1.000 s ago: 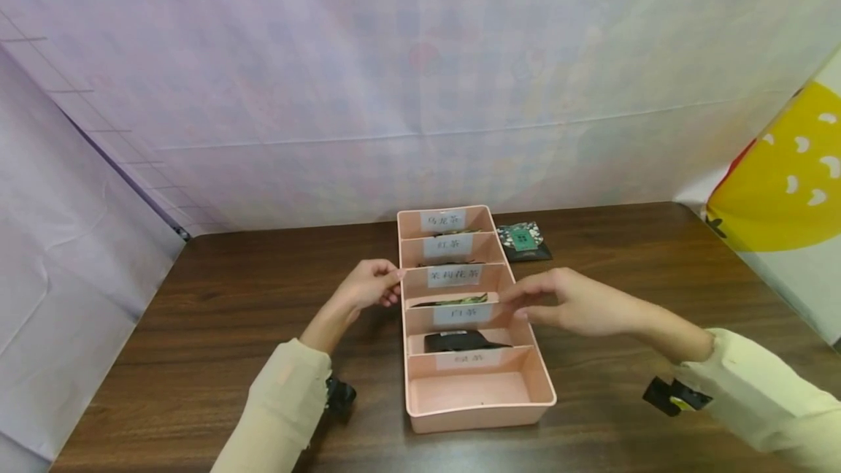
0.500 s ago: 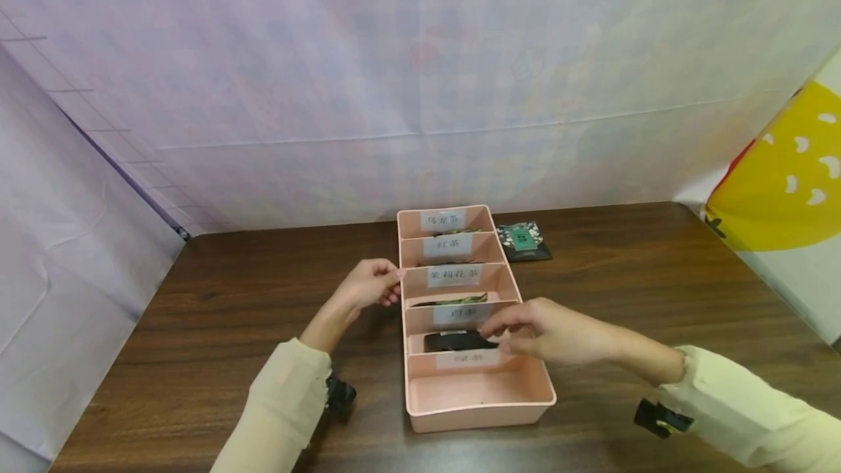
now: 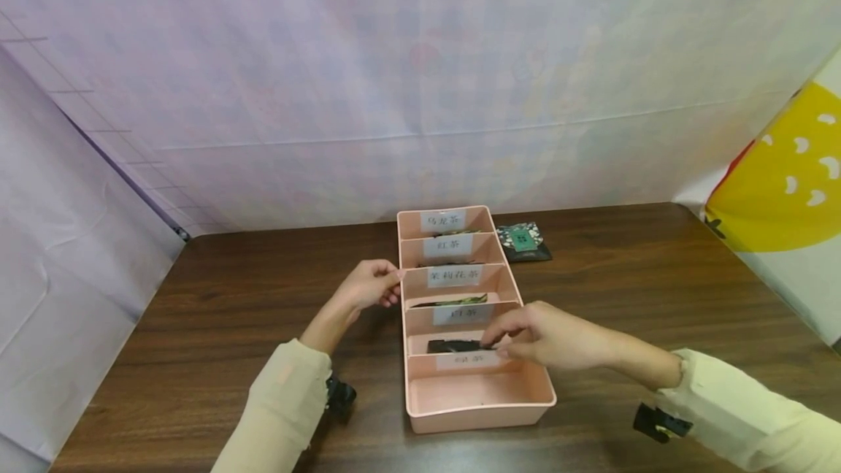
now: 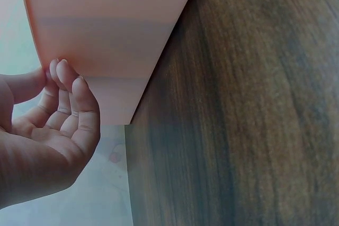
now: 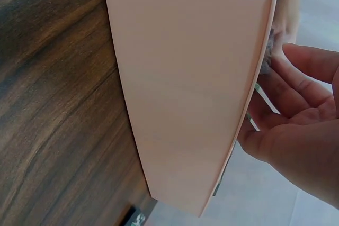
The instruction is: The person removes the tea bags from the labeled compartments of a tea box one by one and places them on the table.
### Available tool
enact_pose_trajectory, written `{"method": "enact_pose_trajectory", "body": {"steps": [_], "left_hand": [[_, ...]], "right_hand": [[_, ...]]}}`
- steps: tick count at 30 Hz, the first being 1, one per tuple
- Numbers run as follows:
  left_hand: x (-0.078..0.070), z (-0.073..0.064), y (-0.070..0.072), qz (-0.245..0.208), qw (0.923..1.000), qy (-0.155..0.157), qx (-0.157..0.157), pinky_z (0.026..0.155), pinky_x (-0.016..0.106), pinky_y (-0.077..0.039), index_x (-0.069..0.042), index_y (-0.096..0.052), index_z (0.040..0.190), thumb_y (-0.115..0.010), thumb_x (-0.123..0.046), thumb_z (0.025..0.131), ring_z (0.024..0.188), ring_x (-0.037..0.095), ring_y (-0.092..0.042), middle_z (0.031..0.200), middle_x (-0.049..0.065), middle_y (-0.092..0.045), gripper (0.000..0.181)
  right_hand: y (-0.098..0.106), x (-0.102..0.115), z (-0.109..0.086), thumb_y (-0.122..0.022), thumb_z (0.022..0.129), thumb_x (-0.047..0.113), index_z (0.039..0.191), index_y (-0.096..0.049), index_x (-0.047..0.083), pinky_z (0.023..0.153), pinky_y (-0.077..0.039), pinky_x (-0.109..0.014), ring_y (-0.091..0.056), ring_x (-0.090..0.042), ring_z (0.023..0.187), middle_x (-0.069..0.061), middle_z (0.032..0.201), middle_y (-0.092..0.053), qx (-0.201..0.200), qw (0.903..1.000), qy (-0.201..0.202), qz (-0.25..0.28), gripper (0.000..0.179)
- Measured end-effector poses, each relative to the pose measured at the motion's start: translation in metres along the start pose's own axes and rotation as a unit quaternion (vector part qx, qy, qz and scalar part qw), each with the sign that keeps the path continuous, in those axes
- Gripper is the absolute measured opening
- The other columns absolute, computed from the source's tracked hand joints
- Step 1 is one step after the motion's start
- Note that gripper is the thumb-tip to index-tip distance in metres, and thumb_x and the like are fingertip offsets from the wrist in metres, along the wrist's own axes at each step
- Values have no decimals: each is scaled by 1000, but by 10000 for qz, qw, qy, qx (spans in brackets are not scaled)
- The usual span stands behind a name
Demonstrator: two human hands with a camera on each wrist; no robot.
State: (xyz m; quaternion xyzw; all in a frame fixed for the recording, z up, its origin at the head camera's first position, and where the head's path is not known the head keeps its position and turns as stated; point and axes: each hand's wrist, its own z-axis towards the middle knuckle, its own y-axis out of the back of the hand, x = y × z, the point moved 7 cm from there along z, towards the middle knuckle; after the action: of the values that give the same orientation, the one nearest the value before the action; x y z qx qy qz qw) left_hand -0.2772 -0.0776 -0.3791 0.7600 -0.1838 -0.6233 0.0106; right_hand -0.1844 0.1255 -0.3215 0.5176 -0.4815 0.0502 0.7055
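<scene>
A pink divided box (image 3: 482,409) stands lengthwise on the table, its dividers bearing white labels. My left hand (image 3: 371,287) pinches the box's left rim between thumb and fingers, which the left wrist view shows close up. Over the box's right rim, my right hand (image 3: 558,336) reaches into the second compartment from the front. There its thumb and fingers pinch the right end of a black tea packet (image 3: 452,346), partly covered by the fingers. Behind that divider lies a green-patterned tea packet (image 3: 453,301). Only the upper edges show of packets in the two rear compartments.
A black tea packet with a green label (image 3: 523,239) lies on the brown wooden table (image 3: 263,312), right of the box's far end. A pale curtain (image 3: 328,93) hangs behind the table. A yellow printed cloth (image 3: 785,174) is at the right.
My right hand has come from the box's right rim, toward me and leftward, to the black packet. That packet now stands more upright, with less of its face showing. The left hand stays put.
</scene>
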Motion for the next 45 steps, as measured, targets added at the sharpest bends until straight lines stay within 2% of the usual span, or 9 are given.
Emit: {"method": "enact_pose_trajectory", "body": {"steps": [6,16,27,32,40,45], "left_hand": [[0,0,0,-2,10000,-8,-1,52,22,-46,5,-53,84,-51,-10,94,55,11,-51,67,4,-52,18],[-1,0,-1,-29,10000,19,-34,52,22,-46,4,-54,84,-51,-10,94,55,12,-51,67,4,-52,17],[-1,0,0,-24,10000,-6,-4,52,22,-46,5,-54,84,-51,-10,94,55,11,-51,67,4,-52,18],[-1,0,0,-14,10000,12,-8,52,22,-46,5,-54,85,-51,-10,94,55,11,-51,67,5,-52,17],[0,1,0,-109,9999,-47,7,51,21,-46,4,-54,83,-51,-9,94,54,10,-51,65,4,-52,17],[-1,0,0,-81,9999,-59,0,51,22,-46,4,-54,83,-51,-9,94,54,11,-51,65,4,-52,17]], "right_hand": [[4,4,-2,-59,85,1,99,-67,5,72,-50,-27,-60,-10,86,-4,97,-66,-129,9998,119,-18,17],[10,5,-3,-65,79,-4,90,-70,7,66,-50,-26,-57,-5,75,1,89,-67,-340,9994,112,-19,16],[9,7,-2,-67,74,-8,84,-68,3,63,-52,-27,-59,-7,72,-1,83,-66,-463,9980,399,188,15],[8,6,-3,-69,72,-7,83,-68,4,62,-52,-26,-60,-9,71,0,82,-65,-548,9974,472,27,16],[8,8,-2,-66,73,-10,82,-69,6,61,-51,-25,-57,-3,71,1,82,-65,-602,9963,584,-162,18],[10,8,-3,-65,75,-10,81,-70,7,61,-51,-25,-58,-4,73,2,82,-66,-694,9947,689,-318,18]]}}
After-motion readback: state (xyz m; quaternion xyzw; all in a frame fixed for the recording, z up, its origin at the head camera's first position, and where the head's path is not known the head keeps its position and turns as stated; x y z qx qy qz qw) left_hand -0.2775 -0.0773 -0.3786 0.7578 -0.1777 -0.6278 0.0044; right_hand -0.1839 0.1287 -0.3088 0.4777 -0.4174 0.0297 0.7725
